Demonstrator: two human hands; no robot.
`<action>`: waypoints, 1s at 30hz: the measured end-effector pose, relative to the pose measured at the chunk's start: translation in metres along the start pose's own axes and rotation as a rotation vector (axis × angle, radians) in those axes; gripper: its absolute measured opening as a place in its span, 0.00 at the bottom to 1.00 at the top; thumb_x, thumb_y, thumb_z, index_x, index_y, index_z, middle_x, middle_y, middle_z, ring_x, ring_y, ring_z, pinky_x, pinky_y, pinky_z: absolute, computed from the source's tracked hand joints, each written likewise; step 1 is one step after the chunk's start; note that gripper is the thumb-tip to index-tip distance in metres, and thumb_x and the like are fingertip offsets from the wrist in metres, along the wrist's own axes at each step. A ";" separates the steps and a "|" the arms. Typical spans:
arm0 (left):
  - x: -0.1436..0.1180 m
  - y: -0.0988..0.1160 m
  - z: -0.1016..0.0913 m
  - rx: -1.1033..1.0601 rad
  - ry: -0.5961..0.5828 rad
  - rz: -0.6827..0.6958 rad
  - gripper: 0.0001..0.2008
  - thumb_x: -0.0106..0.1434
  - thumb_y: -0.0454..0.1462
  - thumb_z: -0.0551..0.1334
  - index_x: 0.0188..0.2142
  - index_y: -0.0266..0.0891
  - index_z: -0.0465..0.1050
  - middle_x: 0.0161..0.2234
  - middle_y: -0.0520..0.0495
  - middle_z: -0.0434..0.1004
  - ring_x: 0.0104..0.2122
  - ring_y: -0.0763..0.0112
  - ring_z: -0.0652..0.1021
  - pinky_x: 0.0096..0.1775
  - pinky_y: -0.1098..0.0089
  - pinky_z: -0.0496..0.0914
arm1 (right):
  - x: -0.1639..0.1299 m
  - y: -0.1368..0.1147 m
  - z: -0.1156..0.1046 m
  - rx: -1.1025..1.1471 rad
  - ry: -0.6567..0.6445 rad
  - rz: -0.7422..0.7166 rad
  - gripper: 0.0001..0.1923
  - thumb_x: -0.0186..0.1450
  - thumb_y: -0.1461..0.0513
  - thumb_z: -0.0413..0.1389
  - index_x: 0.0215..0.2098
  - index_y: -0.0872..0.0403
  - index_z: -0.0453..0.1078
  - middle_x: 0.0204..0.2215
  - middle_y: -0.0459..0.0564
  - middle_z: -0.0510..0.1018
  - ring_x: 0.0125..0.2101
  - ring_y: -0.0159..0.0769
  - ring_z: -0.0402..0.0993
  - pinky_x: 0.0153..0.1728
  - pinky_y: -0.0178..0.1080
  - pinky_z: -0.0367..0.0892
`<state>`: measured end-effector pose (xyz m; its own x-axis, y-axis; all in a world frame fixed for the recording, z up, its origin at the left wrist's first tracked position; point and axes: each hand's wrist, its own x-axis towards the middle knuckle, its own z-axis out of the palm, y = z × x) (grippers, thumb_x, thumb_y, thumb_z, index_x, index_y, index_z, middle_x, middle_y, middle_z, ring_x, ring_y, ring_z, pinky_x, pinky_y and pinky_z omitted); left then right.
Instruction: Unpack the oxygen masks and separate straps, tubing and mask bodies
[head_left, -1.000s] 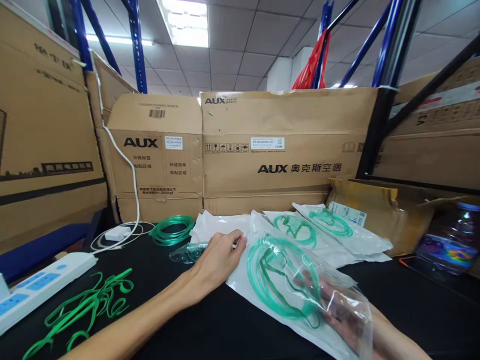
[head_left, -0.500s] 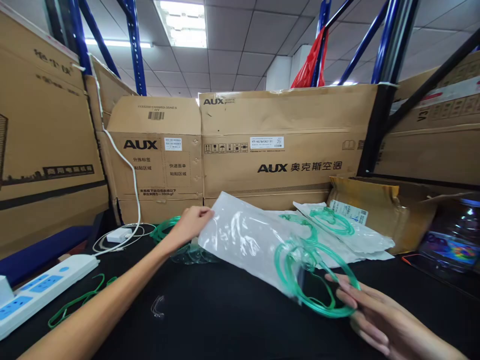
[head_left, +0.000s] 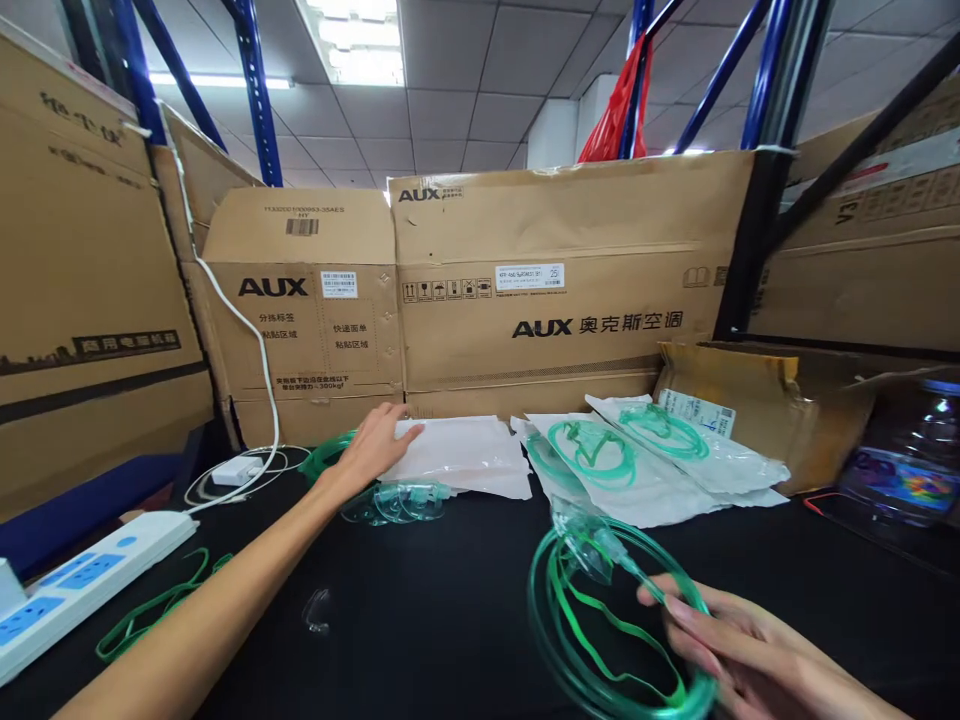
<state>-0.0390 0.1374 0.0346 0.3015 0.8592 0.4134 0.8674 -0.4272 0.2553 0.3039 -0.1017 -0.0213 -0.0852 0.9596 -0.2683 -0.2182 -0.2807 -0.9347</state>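
A: Nearest, at the right edge: right hand [head_left: 731, 650] pinching a coil of green tubing [head_left: 600, 620], fingers curled round its right side, the coil lifted off the black surface [head_left: 450, 620]. A clear mask piece [head_left: 589, 550] at the coil's top, green strap looped inside.

B: Near left?

A: White power strip [head_left: 82, 575] at the left edge, loose green straps [head_left: 150, 610] just beside it. A small clear scrap [head_left: 319, 610] in the middle, apart from both hands.

B: And the left hand?

A: Reaching farther in. Left hand [head_left: 371, 445] flat and slack, fingertips resting on an empty white pouch [head_left: 465, 455], not gripping it. Just below, a bare clear mask [head_left: 394, 500]; behind the wrist, another green coil [head_left: 330, 455].

B: Farther right?

A: Two sealed pouches [head_left: 637, 465] with green tubing inside, overlapping, well apart from the left hand. Then an open brown carton [head_left: 757, 410], a big water bottle [head_left: 900, 460] at far right. Cardboard boxes [head_left: 540, 290] walling the back, white cable [head_left: 247, 340] hanging down at left.

B: Risks?

A: Likely tangling: held by one side only, so the coil could spring open and the strap knot into it. Could also snag the sealed pouches if swung far. Mask piece dangling, so liable to knock the surface. Loose straps near left easy to sweep off with the left forearm [head_left: 210, 630].
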 end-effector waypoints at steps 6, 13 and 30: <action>0.012 0.065 0.025 0.056 -0.427 0.359 0.54 0.48 0.62 0.69 0.70 0.53 0.52 0.73 0.49 0.46 0.70 0.50 0.51 0.68 0.49 0.46 | 0.018 -0.006 0.035 -0.014 -0.091 -0.052 0.20 0.59 0.50 0.68 0.41 0.53 0.71 0.22 0.37 0.68 0.10 0.13 0.51 0.10 0.22 0.48; 0.032 0.094 0.048 0.125 -0.454 0.257 0.52 0.57 0.59 0.65 0.72 0.47 0.42 0.74 0.38 0.35 0.71 0.47 0.44 0.65 0.35 0.43 | 0.031 -0.005 0.028 0.004 -0.236 -0.060 0.21 0.61 0.50 0.67 0.41 0.54 0.70 0.23 0.36 0.70 0.09 0.15 0.55 0.09 0.24 0.51; 0.029 0.089 0.064 -0.001 -0.627 0.517 0.24 0.71 0.46 0.59 0.63 0.42 0.65 0.67 0.39 0.60 0.65 0.50 0.63 0.63 0.43 0.56 | 0.031 -0.003 0.024 -0.006 -0.262 -0.081 0.19 0.64 0.51 0.65 0.42 0.54 0.67 0.24 0.36 0.69 0.09 0.16 0.57 0.09 0.24 0.53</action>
<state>0.0720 0.1427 0.0138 0.8300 0.5509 -0.0874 0.5574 -0.8132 0.1672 0.2780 -0.0715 -0.0216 -0.3164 0.9405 -0.1236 -0.2285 -0.2021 -0.9523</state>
